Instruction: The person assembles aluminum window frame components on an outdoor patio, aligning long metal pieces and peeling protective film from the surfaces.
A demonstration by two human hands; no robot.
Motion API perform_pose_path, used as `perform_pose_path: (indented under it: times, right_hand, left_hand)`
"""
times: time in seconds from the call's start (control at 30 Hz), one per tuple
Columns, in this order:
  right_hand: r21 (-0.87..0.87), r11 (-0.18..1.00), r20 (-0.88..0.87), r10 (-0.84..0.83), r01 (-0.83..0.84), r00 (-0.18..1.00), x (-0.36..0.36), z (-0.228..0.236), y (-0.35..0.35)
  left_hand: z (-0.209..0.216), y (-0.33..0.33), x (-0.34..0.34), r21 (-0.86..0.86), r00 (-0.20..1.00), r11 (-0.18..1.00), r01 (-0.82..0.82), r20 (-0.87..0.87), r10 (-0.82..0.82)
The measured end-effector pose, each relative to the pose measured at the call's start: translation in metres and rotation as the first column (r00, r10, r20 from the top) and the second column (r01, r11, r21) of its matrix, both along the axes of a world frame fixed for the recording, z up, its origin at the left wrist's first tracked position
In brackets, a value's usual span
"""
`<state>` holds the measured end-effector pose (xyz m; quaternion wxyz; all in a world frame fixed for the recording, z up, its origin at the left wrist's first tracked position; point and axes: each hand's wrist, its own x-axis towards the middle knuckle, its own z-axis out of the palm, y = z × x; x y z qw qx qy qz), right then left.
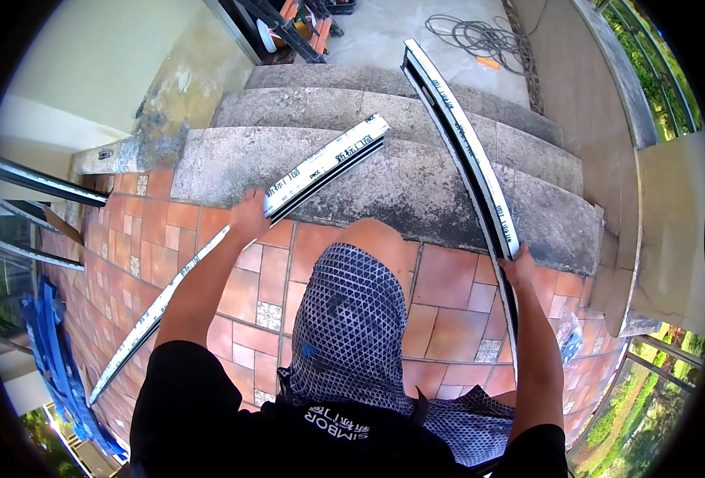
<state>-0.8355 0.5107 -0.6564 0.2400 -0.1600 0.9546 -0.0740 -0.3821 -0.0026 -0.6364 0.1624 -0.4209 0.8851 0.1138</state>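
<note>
My left hand is closed around a long metal frame profile wrapped in white printed film, with dark grooves along one side. This bar slants from the steps, past my left forearm, down to the tiles at lower left. On the other side, my right hand grips a second similar profile. Its far end points up over the steps, and its near part runs down beside my right forearm. The two bars lie apart, spreading on either side of my bent knee. Fingertips of both hands are partly hidden.
Weathered concrete steps rise ahead from the patterned tile floor. On the upper landing lie a coiled cable and a small orange object. Blue sheeting and more frame pieces are at left. Walls flank both sides.
</note>
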Motion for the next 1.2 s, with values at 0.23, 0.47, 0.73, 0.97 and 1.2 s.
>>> perform_pose_path:
  times: [0.23,0.47,0.73,0.97,1.2]
  right_hand:
    - [0.115,0.993,0.019,-0.008,0.006,1.0,-0.018,0.003,-0.011]
    - [0.196,0.979,-0.002,0.056,-0.055,0.998,-0.011,-0.004,-0.025]
    - [0.265,0.964,0.023,-0.013,0.006,1.0,0.02,0.023,-0.003]
    - [0.004,0.999,0.048,-0.039,0.039,0.998,0.088,0.015,-0.011]
    - [-0.005,0.999,-0.043,-0.047,0.046,0.998,0.108,0.018,0.02]
  left_hand:
    - [0.0,-0.132,-0.016,-0.162,0.993,0.98,-0.115,-0.006,0.116]
    - [-0.029,-0.182,0.006,-0.184,0.979,0.965,-0.188,0.045,0.199]
    - [-0.07,-0.164,-0.017,-0.205,0.977,0.964,-0.168,0.096,0.191]
    - [-0.048,-0.025,-0.086,-0.525,0.588,0.725,0.446,-0.439,-0.68]
    - [-0.007,0.179,-0.31,-0.337,0.28,0.427,0.839,-0.405,-0.87]
